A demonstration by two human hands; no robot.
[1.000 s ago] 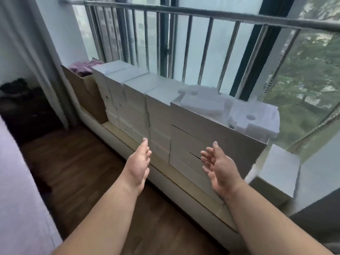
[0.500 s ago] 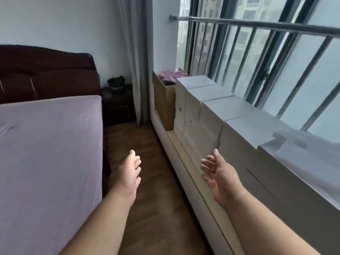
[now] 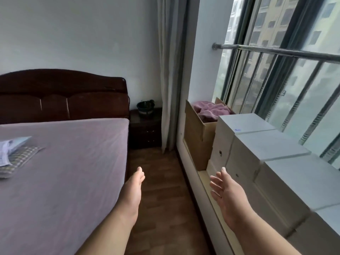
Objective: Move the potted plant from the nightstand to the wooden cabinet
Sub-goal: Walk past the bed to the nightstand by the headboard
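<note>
**One potted plant on one nightstand, two empty hands**

One bed (image 3: 60, 162) with a mauve sheet filled the left side, backed by one dark wooden headboard (image 3: 62, 94). On the sheet near the left edge lay one checked cloth (image 3: 20, 157) with some white paper (image 3: 5, 151) on it; any print there was too blurred to read. Right of the headboard stood one dark nightstand (image 3: 145, 129), and on its top sat the single potted plant (image 3: 145, 107), upright in a dark pot, against the wall and just beside one grey curtain (image 3: 167, 74).

The left hand (image 3: 131, 194) was held over the wood floor (image 3: 161, 181), its fingers straight and together, gripping nothing. The right hand (image 3: 227, 197) was spread open, palm inward, fingers apart, also empty. Both were well apart from the plant.

Along the window sill stood one brown cardboard box (image 3: 198, 137) holding a pink cloth (image 3: 211, 110), then a row of white boxes (image 3: 266, 150), at least four across. One bore a small blue mark, unreadable.
</note>
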